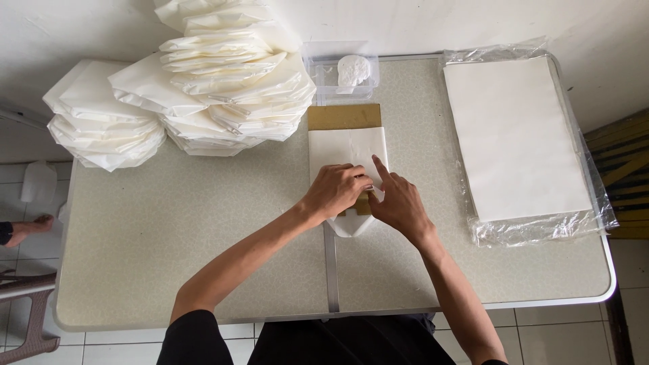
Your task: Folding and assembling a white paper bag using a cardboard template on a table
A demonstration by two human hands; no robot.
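Nearest the camera, two bare forearms reach forward over the desk [203,257] and meet at a single white paper sheet [348,149], which lies folded around a brown cardboard template [343,116] at the middle of the desk, astride its centre seam. The left hand [336,190] lies curled and knuckles-up on the near end of the sheet, its fingers [357,181] bent down and pressing the paper flat rather than gripping it. The right hand [400,206] sits just to the right of the sheet's near end, touching the left; its forefinger is stretched out along the paper's right edge while the other fingers stay tucked in, holding nothing that shows. The sheet's long axis runs straight away from the person, so most of it lies beyond the fingertips, and both hands are about equally close to it. A small folded flap of paper pokes out under the hands on the near side. Beyond the sheet stands one clear plastic box [341,74] with a white lump in it. To the sheet's right lies one stack of flat white sheets [517,135] on clear plastic wrap. To its left, further back, rise two heaps of folded paper bags [223,81], too many to count.
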